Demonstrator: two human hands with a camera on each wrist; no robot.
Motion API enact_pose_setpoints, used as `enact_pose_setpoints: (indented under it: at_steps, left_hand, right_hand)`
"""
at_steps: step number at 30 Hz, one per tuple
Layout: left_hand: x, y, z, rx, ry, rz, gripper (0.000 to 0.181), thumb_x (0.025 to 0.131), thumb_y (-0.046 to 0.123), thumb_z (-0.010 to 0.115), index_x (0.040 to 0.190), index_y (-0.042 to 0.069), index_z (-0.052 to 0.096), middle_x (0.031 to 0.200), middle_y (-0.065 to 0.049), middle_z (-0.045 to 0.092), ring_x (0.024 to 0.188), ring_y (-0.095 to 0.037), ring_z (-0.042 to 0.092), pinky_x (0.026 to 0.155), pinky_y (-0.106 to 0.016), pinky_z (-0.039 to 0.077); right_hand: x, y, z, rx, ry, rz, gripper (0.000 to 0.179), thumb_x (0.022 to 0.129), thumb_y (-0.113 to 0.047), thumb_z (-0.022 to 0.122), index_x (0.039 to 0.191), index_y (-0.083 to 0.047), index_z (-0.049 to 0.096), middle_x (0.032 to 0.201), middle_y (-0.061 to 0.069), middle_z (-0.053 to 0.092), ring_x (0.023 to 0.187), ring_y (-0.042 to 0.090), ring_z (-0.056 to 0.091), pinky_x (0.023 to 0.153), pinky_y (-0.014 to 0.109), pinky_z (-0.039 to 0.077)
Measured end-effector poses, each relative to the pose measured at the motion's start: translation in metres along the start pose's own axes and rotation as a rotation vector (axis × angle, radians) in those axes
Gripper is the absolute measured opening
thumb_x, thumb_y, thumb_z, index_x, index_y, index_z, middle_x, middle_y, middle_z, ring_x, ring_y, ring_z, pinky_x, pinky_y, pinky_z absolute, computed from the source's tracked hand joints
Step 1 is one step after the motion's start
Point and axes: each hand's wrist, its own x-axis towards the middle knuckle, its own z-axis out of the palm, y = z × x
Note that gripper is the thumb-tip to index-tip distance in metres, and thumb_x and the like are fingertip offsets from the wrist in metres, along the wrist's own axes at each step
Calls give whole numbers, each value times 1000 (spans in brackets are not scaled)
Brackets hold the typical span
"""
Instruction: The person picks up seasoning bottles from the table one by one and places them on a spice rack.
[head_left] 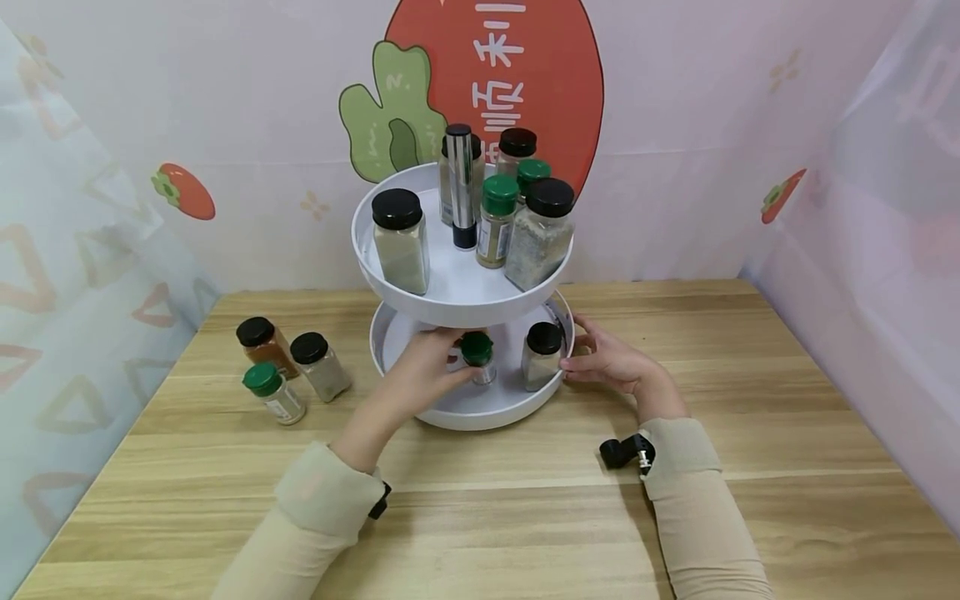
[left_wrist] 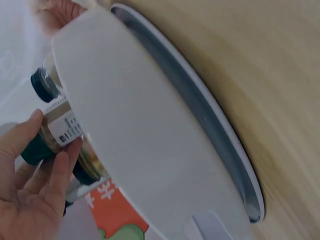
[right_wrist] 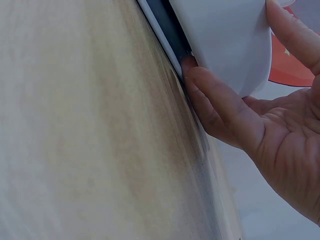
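A white two-tier turntable rack (head_left: 465, 421) stands on the wooden table. My left hand (head_left: 423, 371) reaches into its lower tray and holds a small green-capped spice jar (head_left: 478, 354) between thumb and fingers. In the left wrist view, that jar (left_wrist: 61, 125) shows a white label. Beside it in the lower tray is a black-capped spice jar (head_left: 542, 358); more jars lie partly hidden behind the left hand. My right hand (head_left: 611, 362) grips the lower tray's right side. Seen from the right wrist, its thumb is at the rim and its fingers (right_wrist: 220, 100) at the base edge.
The upper tray (head_left: 450, 292) carries several spice jars and a silver cylinder (head_left: 462, 192) with black ends. Left of the rack, an orange-brown jar (head_left: 277, 350), a black-capped jar (head_left: 322, 371) and a green-capped jar (head_left: 281, 400) stand on the table. A printed cloth hangs behind.
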Motion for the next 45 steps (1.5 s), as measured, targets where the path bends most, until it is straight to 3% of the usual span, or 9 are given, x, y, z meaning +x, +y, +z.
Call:
enact_pose_setpoints:
  at_steps: [8,14,29,45]
  left_hand:
    - [12,10,20,124,41,-54,55,85,16,79,134,6,57,131,-15,64,120,-32,62,102,-44,55]
    - [18,14,29,151,57,-95,59,86,17,78,138,5,53,134,-16,61,125,-33,59,107,-44,51]
    - [29,16,38,165,-10,-186,68,90,22,75,149,14,42,147,-15,51,133,-33,52,113,-44,46]
    - [31,18,39,163,1,-162,67,90,20,74,148,12,42,145,-17,52,132,-36,53,113,-46,46]
  right_hand:
    - [-1,1,-2,-2,-1,6,97,91,7,59,159,-14,-7,154,32,15,99,15,62,91,28,60]
    - [-2,1,-3,-11,-3,8,97,92,6,60,159,-14,-7,154,32,16,100,14,63,94,30,59]
    - [0,2,-3,-28,-5,9,99,92,5,61,160,-16,-8,154,32,16,102,15,62,93,29,59]
    - [0,-1,-1,-20,-8,14,98,91,6,60,159,-15,-8,154,32,15,101,14,62,92,28,59]
